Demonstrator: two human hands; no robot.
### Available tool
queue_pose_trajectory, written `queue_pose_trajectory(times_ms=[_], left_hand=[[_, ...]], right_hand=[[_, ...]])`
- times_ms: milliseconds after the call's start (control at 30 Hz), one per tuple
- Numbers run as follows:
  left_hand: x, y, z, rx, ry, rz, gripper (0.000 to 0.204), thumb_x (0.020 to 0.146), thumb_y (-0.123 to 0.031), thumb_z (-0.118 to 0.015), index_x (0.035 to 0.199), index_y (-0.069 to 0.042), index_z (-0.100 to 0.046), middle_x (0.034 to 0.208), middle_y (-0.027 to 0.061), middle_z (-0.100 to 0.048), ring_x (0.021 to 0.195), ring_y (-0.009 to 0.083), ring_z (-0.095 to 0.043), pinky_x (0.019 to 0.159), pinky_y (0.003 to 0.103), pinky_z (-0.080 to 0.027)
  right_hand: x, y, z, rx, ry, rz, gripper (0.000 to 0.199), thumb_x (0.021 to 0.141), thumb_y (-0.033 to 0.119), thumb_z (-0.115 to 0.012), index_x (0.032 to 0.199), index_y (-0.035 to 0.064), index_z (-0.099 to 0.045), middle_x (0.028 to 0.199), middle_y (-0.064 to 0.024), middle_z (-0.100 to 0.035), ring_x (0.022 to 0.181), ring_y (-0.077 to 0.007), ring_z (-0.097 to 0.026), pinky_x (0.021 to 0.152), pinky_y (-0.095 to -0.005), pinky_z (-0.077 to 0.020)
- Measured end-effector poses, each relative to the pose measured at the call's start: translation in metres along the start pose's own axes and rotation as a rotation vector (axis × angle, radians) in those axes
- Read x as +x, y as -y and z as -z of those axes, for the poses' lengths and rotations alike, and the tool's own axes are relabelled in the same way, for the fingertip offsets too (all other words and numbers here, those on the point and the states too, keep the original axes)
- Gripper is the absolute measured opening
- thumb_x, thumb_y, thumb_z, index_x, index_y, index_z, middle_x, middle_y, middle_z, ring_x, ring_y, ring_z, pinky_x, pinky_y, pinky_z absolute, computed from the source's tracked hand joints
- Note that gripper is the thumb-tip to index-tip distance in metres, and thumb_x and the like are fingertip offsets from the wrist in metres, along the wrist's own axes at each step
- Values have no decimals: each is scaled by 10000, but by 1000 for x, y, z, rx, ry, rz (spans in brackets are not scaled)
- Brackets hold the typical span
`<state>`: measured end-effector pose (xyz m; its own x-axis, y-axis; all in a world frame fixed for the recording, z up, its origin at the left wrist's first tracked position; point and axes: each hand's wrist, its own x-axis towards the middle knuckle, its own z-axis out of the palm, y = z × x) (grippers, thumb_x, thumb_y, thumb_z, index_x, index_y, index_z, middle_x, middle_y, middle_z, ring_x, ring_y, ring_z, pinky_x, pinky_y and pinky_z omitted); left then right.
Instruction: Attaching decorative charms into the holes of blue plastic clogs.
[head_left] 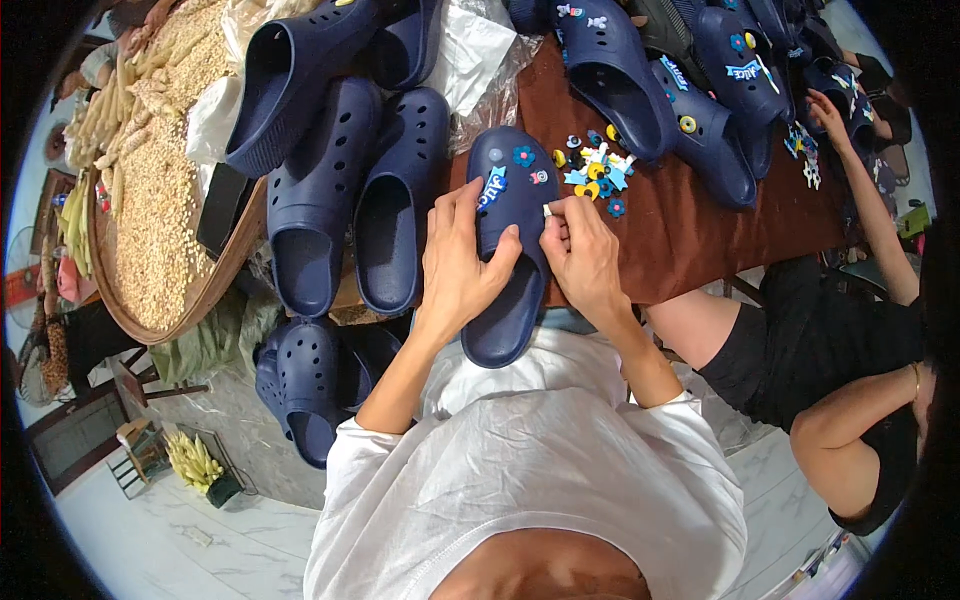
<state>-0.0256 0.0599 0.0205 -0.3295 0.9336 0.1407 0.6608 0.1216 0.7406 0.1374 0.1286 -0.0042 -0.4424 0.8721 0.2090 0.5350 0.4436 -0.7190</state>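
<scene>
A navy clog [520, 217] lies in front of me, toe pointing away. My left hand [466, 260] grips its left side, with the thumb reaching over the foot opening. A blue flower charm [523, 156], a small pale animal-like charm [538, 177] and a blue-and-white lettered charm [493, 186] sit on its upper. My right hand [580, 250] is closed at the clog's right side, pinching a small white charm [547, 210] between thumb and fingers. Loose charms [600, 172], blue, yellow, white and black, lie in a heap just beyond that hand.
Several navy clogs [325, 195] stand to the left; decorated ones [620, 85] lie on the brown cloth [700, 245] at right. Clear plastic [480, 60] lies behind. A round tray [150, 335] of pale kernels is far left. Another person's arm [870, 200] reaches in at right.
</scene>
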Motion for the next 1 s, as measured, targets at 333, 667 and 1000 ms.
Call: queue_pose_trajectory(times_ms=[333,667,1000], left_hand=[[34,13,8,95,38,39,479,831,-387,-764,1074,-12,-592,971,190,-645,868,362,-669,740,441,-527],[58,23,-5,178,34,67,366,881,-336,-720,893,-18,-538,830,204,-643,774,403,-650,679,471,-502],[56,30,-8,168,-48,-89,127,960,-119,-580,965,1,-536,851,243,-626,819,465,-622,709,527,-478]], right_hand=[[16,-10,5,193,236,-317,490,901,379,-740,1095,-14,-520,903,-163,-604,772,-222,-623,677,-359,-527],[5,8,-3,-121,63,2,219,921,99,-589,1108,-3,-536,989,-223,-579,902,-424,-619,782,-497,-515],[6,0,-5,-46,70,-12,239,929,132,-595,1117,-8,-548,1012,-207,-578,876,-394,-626,780,-469,-522]])
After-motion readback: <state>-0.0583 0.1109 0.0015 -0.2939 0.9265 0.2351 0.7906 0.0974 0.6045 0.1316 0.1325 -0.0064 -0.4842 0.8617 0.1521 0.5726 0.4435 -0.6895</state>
